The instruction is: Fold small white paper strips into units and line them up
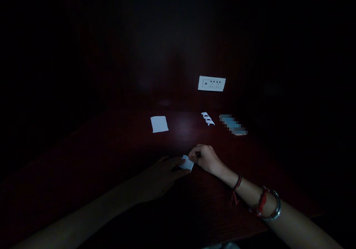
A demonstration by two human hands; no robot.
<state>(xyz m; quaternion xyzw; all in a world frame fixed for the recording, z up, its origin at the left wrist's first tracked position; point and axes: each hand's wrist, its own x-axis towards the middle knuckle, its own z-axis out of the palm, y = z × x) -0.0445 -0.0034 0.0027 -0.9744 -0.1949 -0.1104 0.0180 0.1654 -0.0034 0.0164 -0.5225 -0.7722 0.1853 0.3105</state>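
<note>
Small folded white paper (188,166) lay between the hands, near the front of the dark red table (125,138). Right hand (207,160): thumb and forefinger appeared pinched together on its upper right corner. Left hand (160,175): thumb and forefinger spread apart, tips at the paper; whether they clamped it could not be told. Judged risks: a light left press could let the sheet skid or twist under a right-hand pull; dim light and the hands' shadow could hide a misaligned edge, giving a crooked crease; a hard tug could tear the corner.
</note>
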